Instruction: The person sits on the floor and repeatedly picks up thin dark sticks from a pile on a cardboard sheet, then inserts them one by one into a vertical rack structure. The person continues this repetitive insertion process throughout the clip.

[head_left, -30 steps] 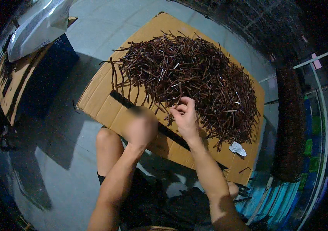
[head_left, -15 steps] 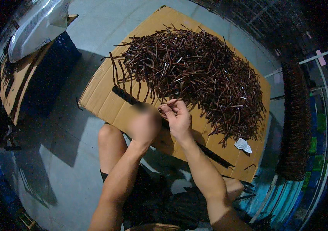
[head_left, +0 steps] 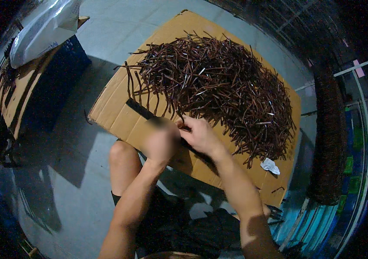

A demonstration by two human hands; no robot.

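Observation:
A long black strip (head_left: pixel 139 108) lies slantwise across the cardboard, with several thin brown twig-like pieces (head_left: pixel 148 99) standing out from its far side in a row. My left hand (head_left: pixel 161 140) is over the middle of this strip; a blur hides its fingers. Close beside it, my right hand (head_left: pixel 199 134) has thumb and fingers pinched at the lower end of one brown twig-like piece. Just beyond both hands spreads a large heap of the same dark brown pieces (head_left: pixel 218 77).
The cardboard sheet (head_left: pixel 110 110) lies in front of my knees. A crumpled white scrap (head_left: pixel 270 166) rests near its right edge. At left stands a dark blue box (head_left: pixel 69 64) with a clear plastic bag (head_left: pixel 45 32) on top. A dense brown bristly bundle (head_left: pixel 327 142) hangs at right.
My right hand has turned and come down with its fingertips lower, near the strip beside the left hand. The right forearm has swung slightly right; my left hand stays in place.

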